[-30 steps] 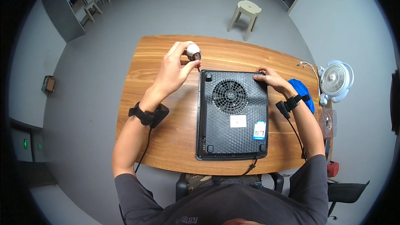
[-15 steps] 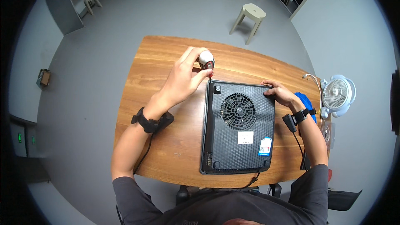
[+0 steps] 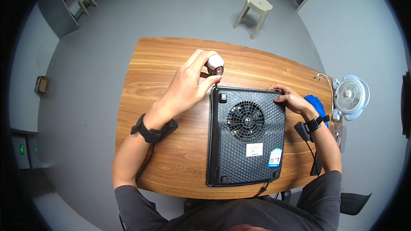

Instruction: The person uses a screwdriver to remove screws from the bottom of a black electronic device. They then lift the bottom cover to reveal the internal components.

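Black plastic, ribbed and vented, fills the middle of the wooden table point(image 3: 162, 60) as we look down on an upturned appliance point(image 3: 246, 137) lying base-up, its round fan grille facing us. Our left hand point(image 3: 188, 87) is closed around a small screwdriver point(image 3: 215, 65) with a rounded white-and-dark handle — fingers curled over the top, thumb pressed against its side — and holds it upright at the appliance's far left corner, its thin shaft pointing down at the edge there; whether the tip touches we cannot tell. Our right hand point(image 3: 292, 100) rests on the far right corner of the appliance, fingers bent and pressed over the rim, holding nothing else. Against the frame half a second before, the left hand and screwdriver sit in much the same spot at that corner, and the right hand is on the same rim; the whole scene has slid a little in view, as our head moved. We count one appliance, one screwdriver, two hands, each with a black wrist strap point(image 3: 152, 130). A blue cloth point(image 3: 314, 105) lies just behind the right wrist, one small white desk fan point(image 3: 350, 96) stands at the table's right end, and one pale stool point(image 3: 253, 8) stands on the grey floor beyond — well apart from the table.
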`<state>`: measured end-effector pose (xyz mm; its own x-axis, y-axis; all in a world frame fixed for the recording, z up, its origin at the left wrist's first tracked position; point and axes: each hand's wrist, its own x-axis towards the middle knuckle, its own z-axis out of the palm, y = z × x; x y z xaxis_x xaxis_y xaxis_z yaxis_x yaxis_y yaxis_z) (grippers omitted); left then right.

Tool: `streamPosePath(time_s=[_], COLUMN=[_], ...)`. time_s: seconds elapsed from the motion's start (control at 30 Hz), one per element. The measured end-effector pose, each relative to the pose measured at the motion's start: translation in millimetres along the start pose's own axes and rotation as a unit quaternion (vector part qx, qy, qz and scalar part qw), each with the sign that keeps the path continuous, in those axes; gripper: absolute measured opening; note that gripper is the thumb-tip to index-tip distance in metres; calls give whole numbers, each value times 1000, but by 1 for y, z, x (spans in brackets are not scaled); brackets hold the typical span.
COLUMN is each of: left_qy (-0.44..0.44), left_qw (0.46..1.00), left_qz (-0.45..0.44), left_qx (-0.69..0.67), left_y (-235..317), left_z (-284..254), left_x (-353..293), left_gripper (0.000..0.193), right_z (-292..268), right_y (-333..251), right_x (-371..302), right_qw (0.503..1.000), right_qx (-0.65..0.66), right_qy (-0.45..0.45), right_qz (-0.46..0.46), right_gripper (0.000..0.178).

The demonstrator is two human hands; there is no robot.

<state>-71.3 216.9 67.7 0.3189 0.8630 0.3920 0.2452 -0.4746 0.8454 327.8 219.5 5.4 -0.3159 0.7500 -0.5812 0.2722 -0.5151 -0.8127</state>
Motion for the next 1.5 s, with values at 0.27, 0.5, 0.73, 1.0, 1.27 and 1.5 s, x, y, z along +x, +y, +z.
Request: streamPosePath(time_s=[0.27, 0.5, 0.73, 1.0, 1.27, 1.5], left_qy=[-12, -24, -44, -2, -43, -54], left_qw=[999, 996, 997, 998, 997, 996], left_qz=[32, 43, 13, -36, -4, 10], left_qx=[42, 69, 59, 49, 59, 71], left_y=[3, 7, 2, 3, 4, 4], left_z=[5, 4, 7, 14, 5, -4], left_x=[4, 5, 10, 12, 18, 23], left_gripper=[40, 40, 39, 37, 42, 51], right_z=[-2, 3, -5, -10, -10, -7], right_y=[4, -3, 13, 13, 15, 11], right_x=[0, 0, 5, 7, 8, 5], right_qw=[1000, 1000, 999, 998, 998, 995], right_qx=[-8, -17, -22, -64, -59, -86], right_qy=[1, 9, 18, -1, -12, -12], right_qz=[-9, 1, -24, -22, -30, -39], right_gripper=[44, 48, 48, 42, 39, 42])
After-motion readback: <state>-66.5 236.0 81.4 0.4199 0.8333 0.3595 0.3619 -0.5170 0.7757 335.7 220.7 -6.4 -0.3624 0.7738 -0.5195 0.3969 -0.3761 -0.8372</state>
